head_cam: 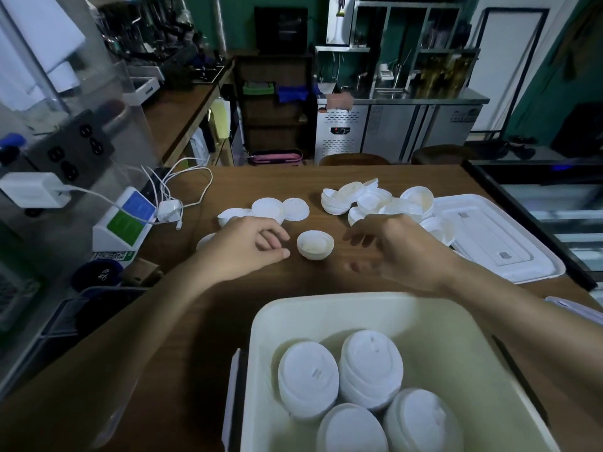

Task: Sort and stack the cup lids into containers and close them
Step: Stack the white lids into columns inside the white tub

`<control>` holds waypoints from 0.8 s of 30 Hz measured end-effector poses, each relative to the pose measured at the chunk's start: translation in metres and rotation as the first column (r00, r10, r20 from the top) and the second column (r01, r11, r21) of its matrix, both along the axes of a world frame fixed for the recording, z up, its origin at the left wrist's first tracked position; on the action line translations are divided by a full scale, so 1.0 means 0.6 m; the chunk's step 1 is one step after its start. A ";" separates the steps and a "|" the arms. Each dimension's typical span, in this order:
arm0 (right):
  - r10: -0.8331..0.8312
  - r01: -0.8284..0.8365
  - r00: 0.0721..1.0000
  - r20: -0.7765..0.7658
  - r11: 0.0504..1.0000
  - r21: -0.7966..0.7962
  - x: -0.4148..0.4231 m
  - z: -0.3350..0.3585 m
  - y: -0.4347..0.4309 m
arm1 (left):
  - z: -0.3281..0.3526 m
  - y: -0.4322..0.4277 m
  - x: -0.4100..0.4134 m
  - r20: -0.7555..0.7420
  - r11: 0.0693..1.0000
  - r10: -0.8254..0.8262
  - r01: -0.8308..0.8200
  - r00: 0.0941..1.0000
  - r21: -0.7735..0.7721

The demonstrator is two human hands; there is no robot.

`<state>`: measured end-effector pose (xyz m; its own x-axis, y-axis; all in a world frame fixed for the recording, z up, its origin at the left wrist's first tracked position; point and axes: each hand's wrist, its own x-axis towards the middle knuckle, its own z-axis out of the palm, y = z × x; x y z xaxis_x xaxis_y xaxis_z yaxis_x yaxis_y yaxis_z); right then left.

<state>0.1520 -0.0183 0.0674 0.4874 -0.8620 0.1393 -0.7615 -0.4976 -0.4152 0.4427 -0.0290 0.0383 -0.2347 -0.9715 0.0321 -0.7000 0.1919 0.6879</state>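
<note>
Wooden table [261, 181] is strewn with loose cup lids [378, 200]; 4 stacks [308, 376] are held in the near container [359, 308]. 1 upturned lid [315, 244] is flanked by the left hand [244, 247], loosely curled, and the right hand [404, 249], fingers spread; nothing is gripped.

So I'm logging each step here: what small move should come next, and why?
Probably the left hand should close its fingers on the small upturned stack of white plastic lids: it sits free on the brown wooden table, nearest that hand; the right hand is empty too.
</note>
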 end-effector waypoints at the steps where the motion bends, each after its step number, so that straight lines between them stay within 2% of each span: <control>1: -0.010 0.010 1.000 -0.018 1.000 0.027 0.002 -0.008 -0.019 | -0.014 -0.013 0.000 0.014 1.000 0.014 -0.014 1.000 0.022; 10: 0.041 -0.010 0.988 -0.147 0.979 0.204 0.013 -0.105 -0.149 | -0.104 -0.106 -0.070 0.177 0.985 0.098 -0.120 0.979 0.120; 13: 0.018 0.021 0.986 -0.166 0.973 0.228 0.011 -0.131 -0.174 | -0.127 -0.127 -0.092 0.145 0.982 0.118 -0.137 0.982 0.127; 18: 0.005 0.023 0.995 -0.104 0.963 0.269 0.013 -0.163 -0.197 | -0.154 -0.147 -0.105 0.170 0.981 0.149 -0.167 0.974 0.102; 24: 0.006 -0.006 1.000 0.000 0.951 0.309 0.026 -0.183 -0.208 | -0.145 -0.138 -0.100 0.040 0.978 0.160 -0.163 0.986 0.127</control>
